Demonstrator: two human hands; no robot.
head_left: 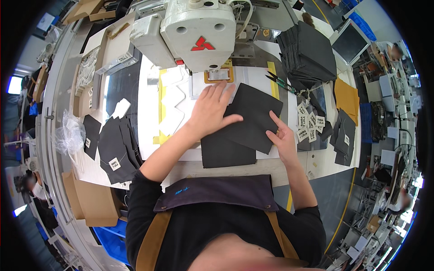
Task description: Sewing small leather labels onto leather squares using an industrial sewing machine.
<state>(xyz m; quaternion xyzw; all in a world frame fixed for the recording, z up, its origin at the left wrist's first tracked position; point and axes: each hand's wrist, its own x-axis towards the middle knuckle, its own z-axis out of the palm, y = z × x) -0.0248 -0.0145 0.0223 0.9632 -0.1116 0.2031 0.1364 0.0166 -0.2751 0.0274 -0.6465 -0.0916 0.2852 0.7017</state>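
Observation:
My left hand point(212, 107) lies flat with fingers apart, its fingertips just below the orange-framed clamp point(219, 76) of a white sewing machine point(194, 29). Its thumb reaches over a black fabric panel point(257, 115), which lies tilted on top of another black panel point(228, 151). At the upper panel's right edge is my right hand point(284, 142), thumb and index finger spread and touching the fabric. Part of the lower panel is hidden under the upper one and my left wrist.
Thread snips point(282, 82) lie right of the clamp, before a stack of black panels point(307, 52). Loose white labels point(309, 122) lie to the right. Labelled black pieces point(118, 151) are piled at left, near a cardboard box point(92, 198). A monitor point(350, 43) stands far right.

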